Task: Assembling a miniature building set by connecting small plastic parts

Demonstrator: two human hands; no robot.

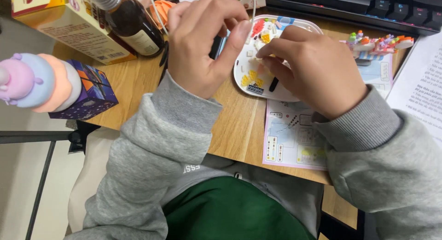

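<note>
The white tray (240, 69) held small yellow, red and white bricks. The right hand (317, 72) pinched among them; the left hand (202, 42), at ten o'clock, curled with fingers narrow.

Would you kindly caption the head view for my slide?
Both hands, left and right, pick through small coloured building bricks in a white plastic tray on a wooden desk.

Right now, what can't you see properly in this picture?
Head view:
- White tray: its right part is hidden under the right hand.
- Tiny bricks: too small to tell their shapes.
- Left hand: its fingertips curl inward, hiding anything pinched.
- Keyboard: cut off by the top edge.
</note>
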